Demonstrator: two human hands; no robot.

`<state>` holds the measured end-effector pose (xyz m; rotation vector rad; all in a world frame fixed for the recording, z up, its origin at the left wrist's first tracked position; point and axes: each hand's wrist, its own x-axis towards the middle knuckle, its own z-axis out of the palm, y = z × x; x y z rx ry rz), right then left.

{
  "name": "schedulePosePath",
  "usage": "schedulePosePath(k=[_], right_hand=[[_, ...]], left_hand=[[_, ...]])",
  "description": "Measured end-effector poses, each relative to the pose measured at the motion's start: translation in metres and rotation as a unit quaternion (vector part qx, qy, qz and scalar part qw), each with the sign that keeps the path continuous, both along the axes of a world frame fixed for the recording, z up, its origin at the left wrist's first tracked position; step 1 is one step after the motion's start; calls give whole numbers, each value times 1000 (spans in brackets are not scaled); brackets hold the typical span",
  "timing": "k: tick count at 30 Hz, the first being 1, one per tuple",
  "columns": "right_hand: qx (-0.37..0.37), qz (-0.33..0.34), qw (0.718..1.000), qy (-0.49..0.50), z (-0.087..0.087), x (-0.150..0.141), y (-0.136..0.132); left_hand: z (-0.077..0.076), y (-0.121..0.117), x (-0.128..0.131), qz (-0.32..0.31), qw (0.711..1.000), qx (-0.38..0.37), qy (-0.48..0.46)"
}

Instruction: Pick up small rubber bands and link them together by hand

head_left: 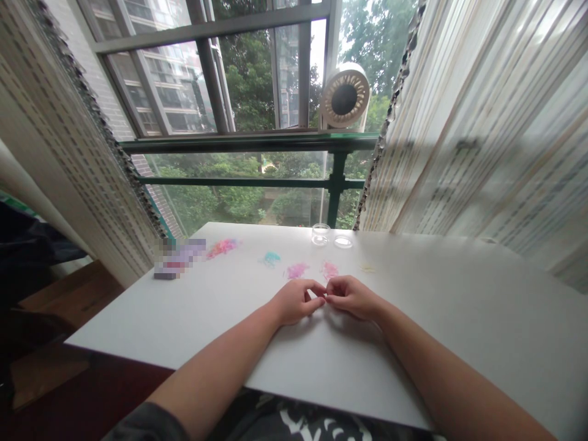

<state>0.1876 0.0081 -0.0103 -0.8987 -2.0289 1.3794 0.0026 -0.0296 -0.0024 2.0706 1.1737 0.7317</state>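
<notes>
My left hand and my right hand rest on the white table, fingertips pinched and touching each other near the middle. Whatever they pinch is too small to make out. Just beyond the hands lie small heaps of tiny coloured pieces: a magenta heap, a pink heap, a teal heap, a pale yellow heap and a mixed pink-orange heap.
A small clear jar and its lid stand at the table's far edge. A blurred purple packet lies at the far left. Curtains hang on both sides; a window with a green rail and a round white fan is behind.
</notes>
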Motion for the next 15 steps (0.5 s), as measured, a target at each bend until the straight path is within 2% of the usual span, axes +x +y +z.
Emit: schedulePosePath(k=[15], right_hand=[[44, -1, 999, -30, 0, 2, -1]], left_hand=[[-2, -1, 0, 4, 999, 35, 32]])
